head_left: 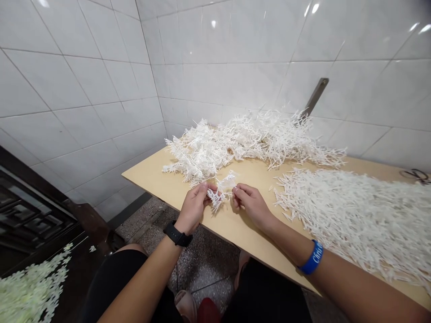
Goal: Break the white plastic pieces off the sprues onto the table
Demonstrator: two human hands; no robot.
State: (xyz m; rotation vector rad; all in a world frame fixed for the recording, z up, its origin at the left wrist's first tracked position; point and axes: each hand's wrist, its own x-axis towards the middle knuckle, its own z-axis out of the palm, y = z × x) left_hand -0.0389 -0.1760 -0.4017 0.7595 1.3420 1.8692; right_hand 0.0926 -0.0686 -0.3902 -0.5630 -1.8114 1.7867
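Observation:
Over the front edge of the table, my left hand [194, 205] is closed on a branched white plastic sprig [217, 197] with many thin prongs. My right hand [249, 202] pinches at the right side of that sprig, thumb against forefinger. Whether a separate small piece sits between those right fingertips is too small to tell. Behind both hands lies a tangled heap of similar white sprigs [202, 150]. A wide spread of loose, thin white pieces [357, 215] covers the table to the right of my right hand.
The pale wooden table [151, 172] meets a tiled wall [256, 80]. A grey metal bar [315, 98] leans up behind the heap. Dark-handled scissors [415, 176] lie at the far right. Pale green plastic flowers [37, 287] cover a dark wooden surface at lower left.

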